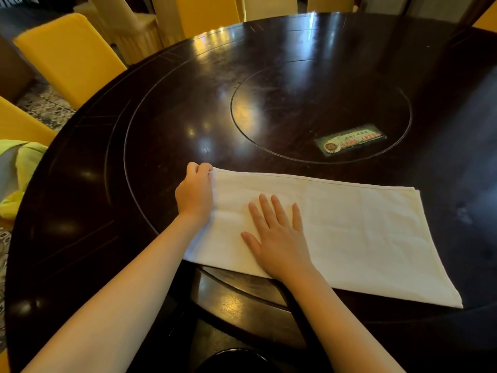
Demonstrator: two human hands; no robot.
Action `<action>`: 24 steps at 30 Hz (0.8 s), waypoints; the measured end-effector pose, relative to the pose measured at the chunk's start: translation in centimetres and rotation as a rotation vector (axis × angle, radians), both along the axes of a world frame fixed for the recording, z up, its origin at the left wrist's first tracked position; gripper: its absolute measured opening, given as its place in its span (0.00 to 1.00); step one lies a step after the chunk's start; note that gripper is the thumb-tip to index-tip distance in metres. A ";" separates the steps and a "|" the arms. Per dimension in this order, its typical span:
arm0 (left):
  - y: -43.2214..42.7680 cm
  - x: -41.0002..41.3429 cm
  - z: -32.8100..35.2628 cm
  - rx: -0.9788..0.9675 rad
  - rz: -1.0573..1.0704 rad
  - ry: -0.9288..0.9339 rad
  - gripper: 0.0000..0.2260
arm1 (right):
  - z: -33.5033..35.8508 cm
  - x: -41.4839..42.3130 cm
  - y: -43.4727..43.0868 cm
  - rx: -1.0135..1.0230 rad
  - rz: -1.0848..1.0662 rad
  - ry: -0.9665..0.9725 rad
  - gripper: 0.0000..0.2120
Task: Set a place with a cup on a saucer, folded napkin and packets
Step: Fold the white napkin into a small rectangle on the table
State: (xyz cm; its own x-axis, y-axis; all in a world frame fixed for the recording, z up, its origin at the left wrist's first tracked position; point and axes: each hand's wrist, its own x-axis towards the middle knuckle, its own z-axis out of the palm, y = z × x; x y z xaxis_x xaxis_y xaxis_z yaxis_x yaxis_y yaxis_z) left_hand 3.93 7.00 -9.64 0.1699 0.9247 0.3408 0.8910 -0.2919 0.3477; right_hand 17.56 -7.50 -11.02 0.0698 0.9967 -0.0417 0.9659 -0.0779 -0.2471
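Left grip (197,173): fingers curled closed, pinching the far left corner of the napkin (349,232). Right hand (277,238): flat and open, palm down with fingers spread, pressing the left part of the cloth and holding nothing. The napkin lies as a long white rectangle across the near side of the tabletop (161,109), its near edge crossing the rim of the inner turntable ring; it appears to be doubled over once, with layered edges visible at the right end. Beyond it, a small printed card (349,141) sits on the central disc. Yellow chairs (70,55) stand around the far side, and a green cloth (24,162) lies at the left margin.

Progress, as judged: the folding step is in hand and at an early stage, since the cloth is wide and needs further folds. No cup, saucer or packets are visible, so those placements appear to remain.
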 end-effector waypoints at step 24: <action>-4.8 -1.1 -2.0 -0.227 -0.188 0.343 0.29 | 0.2 0.7 -1.8 0.045 -0.219 0.014 0.28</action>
State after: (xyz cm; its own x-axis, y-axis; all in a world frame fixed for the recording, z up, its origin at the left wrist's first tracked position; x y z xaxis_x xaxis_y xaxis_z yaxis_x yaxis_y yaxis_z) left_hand 2.82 2.21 -11.63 0.4100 0.9117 0.0270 0.9046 -0.4102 0.1155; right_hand 18.25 -9.27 -10.81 0.2845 0.9587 0.0001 0.9235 -0.2741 -0.2683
